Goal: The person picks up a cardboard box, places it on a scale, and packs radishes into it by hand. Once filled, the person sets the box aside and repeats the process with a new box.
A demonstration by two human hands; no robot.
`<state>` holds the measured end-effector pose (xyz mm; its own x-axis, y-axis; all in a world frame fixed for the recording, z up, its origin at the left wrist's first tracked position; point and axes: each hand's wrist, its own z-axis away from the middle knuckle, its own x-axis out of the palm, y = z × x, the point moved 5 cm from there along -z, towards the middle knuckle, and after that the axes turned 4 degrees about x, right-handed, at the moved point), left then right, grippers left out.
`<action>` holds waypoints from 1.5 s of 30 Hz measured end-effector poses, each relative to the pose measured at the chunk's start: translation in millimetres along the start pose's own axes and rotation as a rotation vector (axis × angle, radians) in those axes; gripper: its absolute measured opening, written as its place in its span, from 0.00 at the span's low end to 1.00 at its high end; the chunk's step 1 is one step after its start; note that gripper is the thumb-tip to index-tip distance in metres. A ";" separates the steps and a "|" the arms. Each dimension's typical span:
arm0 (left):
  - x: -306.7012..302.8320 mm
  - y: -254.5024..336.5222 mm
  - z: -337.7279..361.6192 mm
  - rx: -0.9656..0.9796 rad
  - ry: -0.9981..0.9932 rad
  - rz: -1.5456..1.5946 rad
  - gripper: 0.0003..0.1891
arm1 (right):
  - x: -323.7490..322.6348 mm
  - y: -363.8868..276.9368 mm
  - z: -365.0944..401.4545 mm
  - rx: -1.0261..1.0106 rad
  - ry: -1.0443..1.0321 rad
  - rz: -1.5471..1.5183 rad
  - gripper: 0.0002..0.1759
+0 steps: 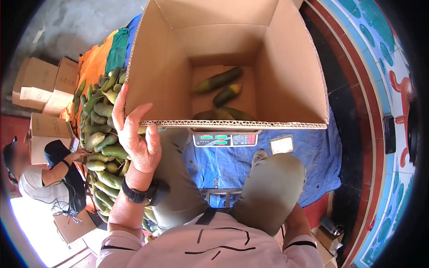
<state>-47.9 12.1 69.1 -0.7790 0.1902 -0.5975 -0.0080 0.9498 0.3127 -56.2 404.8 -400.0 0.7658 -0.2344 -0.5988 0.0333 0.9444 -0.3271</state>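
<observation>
My left hand (138,138) is at the near left corner of a tall open cardboard box (174,76). Its fingers are spread around the rim there, and nothing shows in its palm. Inside, several green radishes (219,79) lie on the bottom, some partly hidden by the near wall. Below the box's near edge shows a digital scale (225,139) with lit displays and a keypad. My right forearm (297,225) reaches down beside my right thigh, and the right hand is out of sight.
A large pile of green radishes (107,178) lies on my left. Beyond it sits another person (51,178), one hand at the pile. Cardboard boxes (42,80) stand further back. A blue tarp (308,165) with a pale rectangular item (281,144) covers the floor.
</observation>
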 end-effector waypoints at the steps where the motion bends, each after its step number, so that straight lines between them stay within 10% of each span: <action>1: -0.5 -0.1 0.4 0.029 0.005 0.005 0.29 | 3.3 -0.2 1.3 0.003 -0.007 0.004 0.12; 8: -5.5 -6.3 3.3 0.037 -0.044 0.078 0.22 | -7.8 8.0 -1.8 -0.008 -0.024 0.056 0.13; 15: -15.6 -34.0 24.5 0.051 0.040 0.265 0.36 | -19.7 14.2 -9.5 0.000 -0.039 0.108 0.13; 20: -27.8 -128.0 85.4 -0.346 -0.003 -0.027 0.25 | -25.5 23.3 -5.0 0.024 -0.047 0.118 0.13; 28: -30.5 -277.1 278.5 -0.643 -0.647 -0.474 0.25 | -32.3 35.7 4.9 0.050 -0.071 0.127 0.13; 36: -18.0 -266.6 279.7 -0.597 -1.207 -0.672 0.26 | -49.3 50.3 24.1 0.060 -0.076 0.114 0.13; 42: -29.7 -237.6 280.9 -0.421 -1.181 -0.549 0.23 | -83.9 68.3 43.1 -0.001 -0.071 0.057 0.13; 45: -63.3 -211.9 260.7 -0.783 -1.111 -0.446 0.26 | -130.3 71.9 57.9 -0.136 -0.049 -0.019 0.13</action>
<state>166.5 -136.5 -151.7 0.2637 0.3571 -0.8961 -0.7399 0.6709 0.0496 -116.4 516.6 -303.2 0.7965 -0.2372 -0.5562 -0.0370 0.8990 -0.4364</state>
